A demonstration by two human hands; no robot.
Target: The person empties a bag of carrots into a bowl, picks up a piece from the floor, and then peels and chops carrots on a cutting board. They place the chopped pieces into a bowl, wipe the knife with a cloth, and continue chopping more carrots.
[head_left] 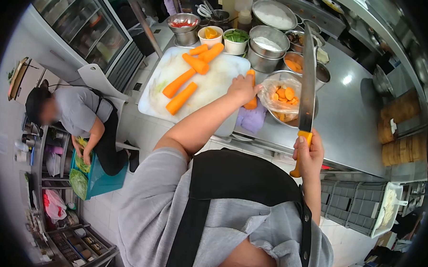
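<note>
Smooth, bright-orange long carrot (250, 104), mid-part hidden, was at R edge of rectangular white plastic cutting board (218, 81), next to folded purple cloth (252, 119). L hand (243, 90) clasped its middle. R hand (309, 154) gripped yellow-handled long steel knife (308, 85), blade up, nr. clear plastic bag (273, 83) w/ orange carrot slices (287, 94). Grey metal tabletop (348, 115) beyond.
</note>
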